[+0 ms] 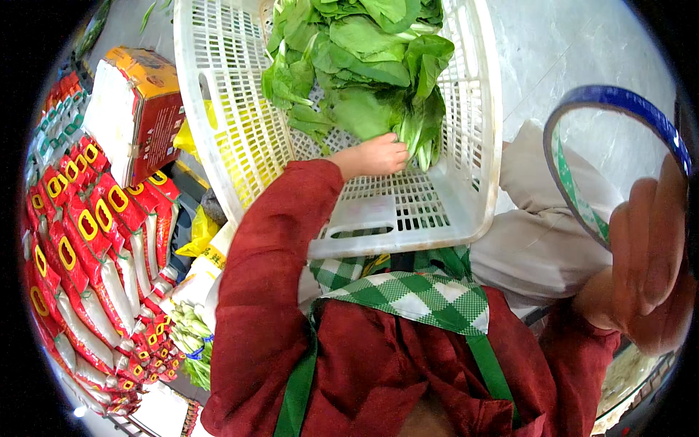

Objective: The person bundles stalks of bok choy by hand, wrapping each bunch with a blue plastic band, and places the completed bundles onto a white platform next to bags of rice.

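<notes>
A white slatted plastic crate stands in front of me, with a pile of leafy greens towards its far end. My left hand reaches into the crate, fingers curled at the near stems of the greens; whether it grips a bunch is hard to tell. At the far right, close to the camera, my right hand holds a roll of tape, blue outside with green and white inside. The roll is raised well above the crate, to its right.
Red packets with white contents are stacked on the left, beside a cardboard box. Yellow plastic bags lie by the crate's left side. Bundled greens sit at lower left. My apron touches the crate's near side.
</notes>
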Motion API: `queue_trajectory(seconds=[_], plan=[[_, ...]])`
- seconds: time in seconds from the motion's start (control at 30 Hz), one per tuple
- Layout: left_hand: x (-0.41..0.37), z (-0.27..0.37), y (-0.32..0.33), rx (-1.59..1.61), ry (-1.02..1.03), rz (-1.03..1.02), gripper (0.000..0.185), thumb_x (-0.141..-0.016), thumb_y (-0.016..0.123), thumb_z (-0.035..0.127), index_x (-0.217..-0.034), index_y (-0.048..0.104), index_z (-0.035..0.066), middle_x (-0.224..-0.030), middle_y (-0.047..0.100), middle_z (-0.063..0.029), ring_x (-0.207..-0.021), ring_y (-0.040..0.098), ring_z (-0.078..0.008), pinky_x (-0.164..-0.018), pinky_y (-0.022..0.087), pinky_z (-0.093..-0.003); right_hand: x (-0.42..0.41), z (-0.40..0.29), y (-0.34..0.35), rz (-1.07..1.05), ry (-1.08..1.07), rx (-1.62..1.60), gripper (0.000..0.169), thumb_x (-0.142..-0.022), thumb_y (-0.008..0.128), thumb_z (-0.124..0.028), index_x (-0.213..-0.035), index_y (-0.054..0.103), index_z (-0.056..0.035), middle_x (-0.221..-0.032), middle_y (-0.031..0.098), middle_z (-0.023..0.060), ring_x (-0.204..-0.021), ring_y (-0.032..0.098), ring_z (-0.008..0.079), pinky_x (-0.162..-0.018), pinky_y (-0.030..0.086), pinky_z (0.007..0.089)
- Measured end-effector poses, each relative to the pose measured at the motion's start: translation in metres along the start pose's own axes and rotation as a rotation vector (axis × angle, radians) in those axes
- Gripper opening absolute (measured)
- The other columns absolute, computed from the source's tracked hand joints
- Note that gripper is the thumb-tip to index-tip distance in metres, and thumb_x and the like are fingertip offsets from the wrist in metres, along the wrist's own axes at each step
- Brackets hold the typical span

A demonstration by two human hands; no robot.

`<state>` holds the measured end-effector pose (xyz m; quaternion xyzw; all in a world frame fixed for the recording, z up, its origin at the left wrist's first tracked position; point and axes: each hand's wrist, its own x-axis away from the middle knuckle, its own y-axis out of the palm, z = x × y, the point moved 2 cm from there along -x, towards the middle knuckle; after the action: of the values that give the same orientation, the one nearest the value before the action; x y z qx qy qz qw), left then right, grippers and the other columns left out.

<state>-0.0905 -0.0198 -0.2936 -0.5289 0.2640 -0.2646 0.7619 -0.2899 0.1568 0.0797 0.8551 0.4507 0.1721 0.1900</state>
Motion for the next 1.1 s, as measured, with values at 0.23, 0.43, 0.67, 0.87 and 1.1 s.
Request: queue_trajectory(seconds=[0.23,0.43,0.67,0.87,1.1], plan=[[-0.033,-0.018,0.040,-0.014,0.016,0.026,0.019,-0.078,0.055,0.016,-0.096,0.061,0.014,-0.102,0.054,0.0031,-0.103,0.051,-0.0146,-0.085,0.040,-0.0320,0.002,-0.001,0.004,0.055,-0.021,0.017,0.027,-0.101,0.040,-0.018,-0.113,0.052,0.0022,-0.087,0.050,0.0029,-0.058,0.034,0.0029,-0.052,0.028,0.0180],[-0.017,-0.016,0.052,-0.026,-0.047,-0.025,0.026,-0.081,0.054,0.016,-0.104,0.062,0.009,-0.111,0.060,-0.0006,-0.113,0.052,-0.0165,-0.098,0.038,-0.0393,0.004,-0.004,0.005,0.091,-0.034,0.023,0.027,-0.100,0.041,-0.019,-0.113,0.052,0.0019,-0.087,0.050,0.0030,-0.058,0.035,0.0032,-0.052,0.029,0.0182],[-0.021,0.005,0.026,-0.023,0.039,0.194,0.031,-0.082,0.054,0.020,-0.109,0.063,0.007,-0.083,0.054,0.0025,-0.085,0.052,-0.0129,-0.080,0.038,-0.0339,0.002,0.003,0.005,0.111,-0.027,0.024,0.028,-0.100,0.041,-0.020,-0.114,0.052,0.0017,-0.088,0.051,0.0033,-0.058,0.036,0.0035,-0.052,0.030,0.0185],[-0.056,0.001,0.094,0.050,-0.177,0.016,0.026,-0.082,0.055,0.022,-0.104,0.067,0.014,-0.105,0.058,0.0028,-0.102,0.050,-0.0148,-0.090,0.039,-0.0413,-0.001,0.010,0.009,0.095,-0.018,0.027,0.028,-0.099,0.042,-0.020,-0.114,0.053,0.0014,-0.088,0.052,0.0034,-0.059,0.037,0.0038,-0.053,0.030,0.0188],[-0.053,0.001,0.074,-0.063,-0.112,0.112,0.021,-0.081,0.055,0.022,-0.097,0.066,0.015,-0.113,0.060,-0.0007,-0.128,0.041,-0.0235,-0.109,0.028,-0.0521,0.002,0.012,0.008,0.111,-0.032,0.019,0.028,-0.099,0.043,-0.021,-0.114,0.053,0.0012,-0.089,0.053,0.0036,-0.059,0.038,0.0041,-0.053,0.031,0.0191]])
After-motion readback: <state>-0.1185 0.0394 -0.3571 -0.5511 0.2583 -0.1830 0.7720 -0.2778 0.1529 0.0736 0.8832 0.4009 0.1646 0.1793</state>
